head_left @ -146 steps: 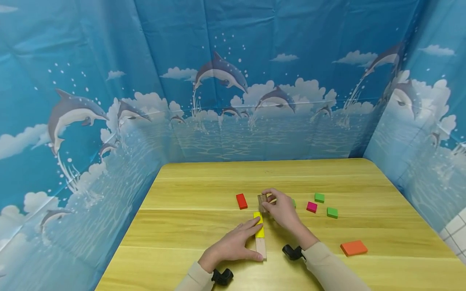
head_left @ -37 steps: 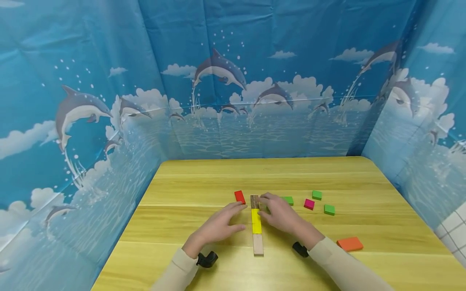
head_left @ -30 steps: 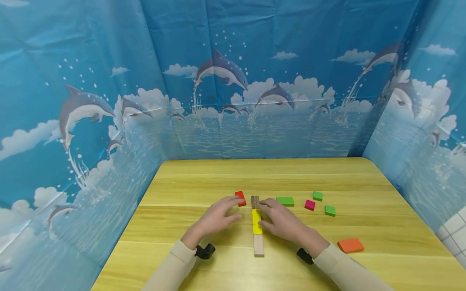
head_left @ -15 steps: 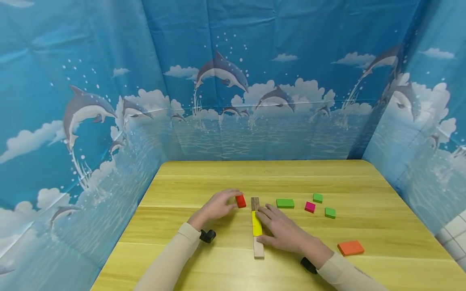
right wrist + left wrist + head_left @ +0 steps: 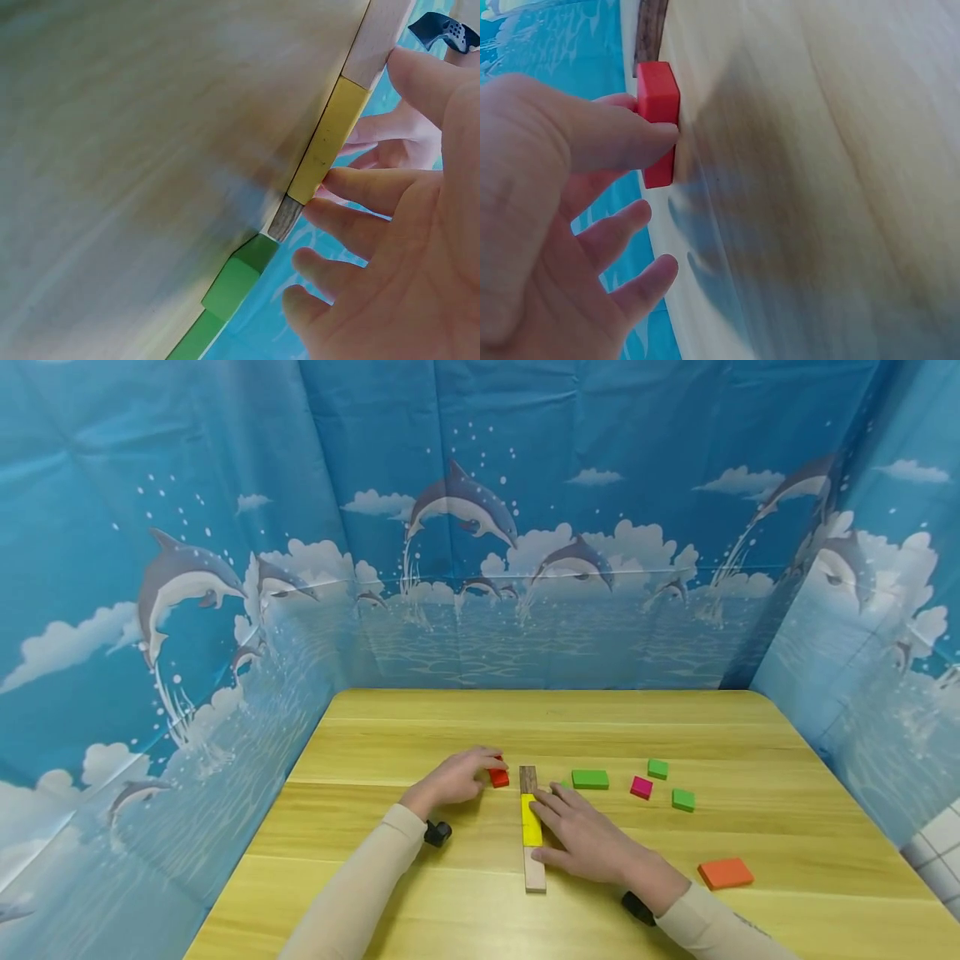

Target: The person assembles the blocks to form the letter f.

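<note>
My left hand (image 5: 450,781) pinches a red block (image 5: 658,90) between thumb and forefinger; its other fingers are spread. The red block sits on the table to the left of a straight row of blocks. That row runs from a dark brown block (image 5: 528,778) at the far end, through a yellow block (image 5: 529,822), to a pale wooden block (image 5: 534,870) nearest me. Along the row's right side lies my right hand (image 5: 588,839), fingers extended. Its fingertips touch the brown-yellow end, and the thumb is at the pale block.
Right of the row lie a long green block (image 5: 590,779), a magenta block (image 5: 641,787), two small green blocks (image 5: 657,768) and an orange block (image 5: 725,873). Another green piece is mostly hidden behind my right hand. A blue dolphin curtain (image 5: 465,643) encloses the wooden table (image 5: 420,718).
The right hand has let go of the brown block, now in line with the yellow one, and moved nearer along the row. My left hand has left the row and taken hold of the red block.
</note>
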`<state>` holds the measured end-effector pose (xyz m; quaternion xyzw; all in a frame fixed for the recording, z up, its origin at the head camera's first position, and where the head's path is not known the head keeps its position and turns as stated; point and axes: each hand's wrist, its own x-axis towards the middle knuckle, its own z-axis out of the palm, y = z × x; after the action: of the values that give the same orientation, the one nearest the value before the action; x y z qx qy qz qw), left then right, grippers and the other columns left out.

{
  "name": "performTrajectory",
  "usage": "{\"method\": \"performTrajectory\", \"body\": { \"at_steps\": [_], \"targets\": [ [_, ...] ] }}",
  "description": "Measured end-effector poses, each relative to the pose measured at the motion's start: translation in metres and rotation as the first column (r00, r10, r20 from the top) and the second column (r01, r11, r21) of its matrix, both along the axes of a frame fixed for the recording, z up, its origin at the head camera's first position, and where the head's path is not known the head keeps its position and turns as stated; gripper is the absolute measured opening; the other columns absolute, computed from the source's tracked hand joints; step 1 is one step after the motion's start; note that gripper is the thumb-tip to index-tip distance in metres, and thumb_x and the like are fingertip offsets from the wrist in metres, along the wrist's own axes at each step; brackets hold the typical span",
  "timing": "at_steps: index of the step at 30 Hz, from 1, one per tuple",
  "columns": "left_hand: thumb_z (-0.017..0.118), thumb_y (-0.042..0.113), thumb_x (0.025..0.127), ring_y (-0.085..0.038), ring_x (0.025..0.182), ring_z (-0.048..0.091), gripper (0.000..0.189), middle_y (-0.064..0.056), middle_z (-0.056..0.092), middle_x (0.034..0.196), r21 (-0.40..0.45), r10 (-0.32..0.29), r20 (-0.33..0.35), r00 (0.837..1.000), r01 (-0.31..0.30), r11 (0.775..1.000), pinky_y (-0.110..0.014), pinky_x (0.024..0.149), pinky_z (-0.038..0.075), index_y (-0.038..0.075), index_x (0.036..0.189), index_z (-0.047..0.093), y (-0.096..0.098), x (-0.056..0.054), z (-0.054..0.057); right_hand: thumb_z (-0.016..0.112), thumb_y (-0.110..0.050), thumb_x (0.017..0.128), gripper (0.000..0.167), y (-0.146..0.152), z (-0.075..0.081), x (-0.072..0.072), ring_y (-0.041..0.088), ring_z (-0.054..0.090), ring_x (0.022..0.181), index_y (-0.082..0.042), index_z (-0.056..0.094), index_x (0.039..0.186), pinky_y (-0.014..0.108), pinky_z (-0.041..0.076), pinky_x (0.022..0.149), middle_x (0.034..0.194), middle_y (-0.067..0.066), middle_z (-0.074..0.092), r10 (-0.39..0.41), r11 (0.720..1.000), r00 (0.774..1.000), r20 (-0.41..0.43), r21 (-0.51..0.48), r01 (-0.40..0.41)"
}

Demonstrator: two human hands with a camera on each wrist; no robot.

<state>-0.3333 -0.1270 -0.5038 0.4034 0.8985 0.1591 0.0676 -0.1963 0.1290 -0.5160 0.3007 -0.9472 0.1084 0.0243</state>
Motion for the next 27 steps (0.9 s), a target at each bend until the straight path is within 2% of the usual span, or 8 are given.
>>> {"method": "performTrajectory", "body": {
  "at_steps": [6,14,18,21,27],
  "targets": [
    [0.065,0.009,0.098,-0.022,0.142,0.04,0.045,0.0,0.045,0.155,-0.026,-0.011,-0.046,0.999,0.01,1.0,-0.043,0.113,0.037,0.024,0.141,0.061,0.0018,-0.0032,-0.0012,0.049,-0.062,0.099,0.078,0.0,-0.0001,-0.0002,0.04,0.025,0.148,-0.005,0.044,0.153,0.055,0.025,0.117,0.159,0.015,0.036,-0.005,1.0,1.0,0.006,0.017,0.005],
    [0.071,0.026,0.097,-0.021,0.132,0.052,0.039,-0.001,0.051,0.149,-0.022,0.021,-0.097,0.995,-0.023,1.0,-0.04,0.106,0.045,0.026,0.135,0.066,0.0014,-0.008,-0.0079,0.051,-0.059,0.1,0.076,-0.0028,-0.0002,-0.0013,0.04,0.026,0.147,-0.005,0.043,0.153,0.055,0.026,0.117,0.16,0.015,0.035,0.005,1.0,1.0,0.007,0.007,-0.005],
    [0.073,0.026,0.095,-0.017,0.116,0.059,0.035,0.002,0.059,0.135,0.007,0.021,-0.12,0.993,-0.02,1.0,-0.035,0.096,0.051,0.025,0.13,0.069,0.0024,-0.0078,-0.0088,0.051,-0.059,0.1,0.076,-0.0019,-0.0008,-0.0011,0.04,0.026,0.148,-0.006,0.042,0.154,0.055,0.026,0.117,0.16,0.014,0.034,-0.001,1.0,1.0,0.014,0.012,0.001],
    [0.075,0.027,0.094,-0.012,0.101,0.058,0.03,0.006,0.061,0.12,0.019,0.027,-0.138,0.99,-0.024,1.0,-0.03,0.088,0.052,0.025,0.123,0.072,0.0031,-0.0069,-0.009,0.052,-0.058,0.1,0.076,-0.0018,0.0002,-0.0012,0.04,0.026,0.148,-0.005,0.042,0.154,0.055,0.026,0.117,0.161,0.014,0.033,-0.002,1.0,1.0,0.028,0.012,0.001],
    [0.074,0.03,0.094,-0.011,0.095,0.054,0.021,0.009,0.061,0.109,0.018,0.037,-0.16,0.986,-0.035,0.999,-0.028,0.082,0.05,0.024,0.114,0.071,0.0052,-0.0052,-0.0083,0.054,-0.056,0.1,0.076,-0.0012,0.0027,-0.0022,0.04,0.026,0.147,-0.004,0.042,0.153,0.055,0.026,0.117,0.16,0.015,0.034,-0.007,1.0,0.999,0.041,0.029,0.006]
  ]
}}
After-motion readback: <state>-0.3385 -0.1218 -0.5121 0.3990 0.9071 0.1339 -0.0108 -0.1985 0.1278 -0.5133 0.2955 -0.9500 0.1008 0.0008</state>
